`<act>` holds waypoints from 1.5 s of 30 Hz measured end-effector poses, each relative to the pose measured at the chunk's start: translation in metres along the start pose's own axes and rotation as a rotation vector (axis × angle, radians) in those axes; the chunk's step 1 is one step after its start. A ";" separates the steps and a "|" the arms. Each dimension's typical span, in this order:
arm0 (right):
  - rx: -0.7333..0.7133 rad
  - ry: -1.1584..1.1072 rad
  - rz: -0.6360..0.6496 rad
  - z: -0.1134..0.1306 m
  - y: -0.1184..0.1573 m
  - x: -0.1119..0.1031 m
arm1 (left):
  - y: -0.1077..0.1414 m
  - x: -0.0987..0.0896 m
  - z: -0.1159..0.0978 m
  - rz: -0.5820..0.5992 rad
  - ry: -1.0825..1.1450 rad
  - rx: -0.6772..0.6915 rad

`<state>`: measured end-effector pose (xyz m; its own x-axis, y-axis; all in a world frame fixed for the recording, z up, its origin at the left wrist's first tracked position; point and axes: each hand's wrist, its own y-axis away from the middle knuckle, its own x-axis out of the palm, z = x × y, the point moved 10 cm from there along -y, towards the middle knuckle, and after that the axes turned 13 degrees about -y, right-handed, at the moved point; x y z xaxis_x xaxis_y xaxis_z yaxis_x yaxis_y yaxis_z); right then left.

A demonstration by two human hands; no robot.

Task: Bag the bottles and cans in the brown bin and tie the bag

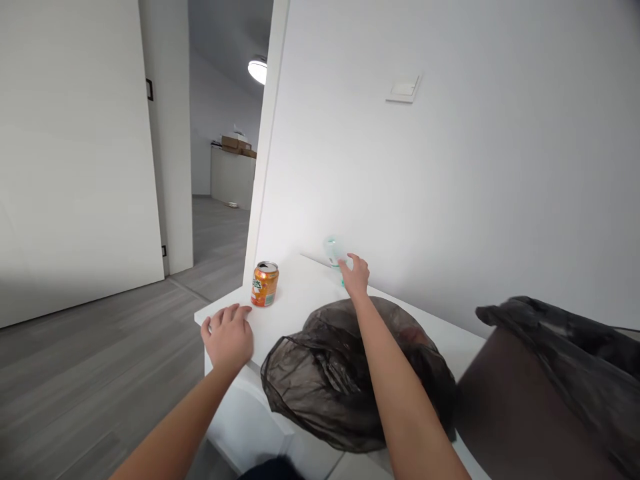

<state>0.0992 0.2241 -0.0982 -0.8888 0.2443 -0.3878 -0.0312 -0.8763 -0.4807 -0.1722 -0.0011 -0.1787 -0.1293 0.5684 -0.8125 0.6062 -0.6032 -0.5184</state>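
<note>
An orange can (265, 285) stands upright, its top open, near the left end of the white cabinet top (295, 287). My left hand (229, 337) rests at the cabinet's front left edge just below the can, fingers spread and holding nothing. By the wall, my right hand (356, 275) has its thumb and fingers curved at a clear plastic bottle (332, 249) with green parts, which is tilted and blurred. Whether the fingers grip it is hard to tell. Under my right forearm lies a crumpled, dark translucent plastic bag (320, 380).
At the right stands a brown bin (515, 393) lined with a black bag (560, 340). A white wall with a switch (404, 89) rises behind the cabinet. On the left are a white door (75, 147), a doorway and grey floor (140, 347).
</note>
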 end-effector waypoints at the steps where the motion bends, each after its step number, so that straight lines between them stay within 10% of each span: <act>1: 0.024 0.029 0.010 0.003 -0.013 0.012 | 0.000 -0.002 -0.001 -0.012 -0.014 0.014; 10: 0.133 0.205 0.286 -0.044 -0.049 0.103 | 0.008 0.010 0.015 -0.061 -0.019 0.069; 17: 0.112 0.129 0.266 -0.082 -0.038 0.121 | 0.012 0.011 0.014 0.028 0.057 0.032; 33: -0.141 -0.485 0.101 0.068 -0.057 0.034 | 0.016 0.017 0.019 0.017 0.089 0.036; 45: -0.220 -0.375 0.295 0.112 -0.004 0.099 | 0.013 0.017 0.016 0.034 0.070 0.021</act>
<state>-0.0402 0.2051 -0.0466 -0.9492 -0.2002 -0.2428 0.3059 -0.7678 -0.5630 -0.1795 -0.0083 -0.2035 -0.0536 0.5850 -0.8093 0.5926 -0.6336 -0.4973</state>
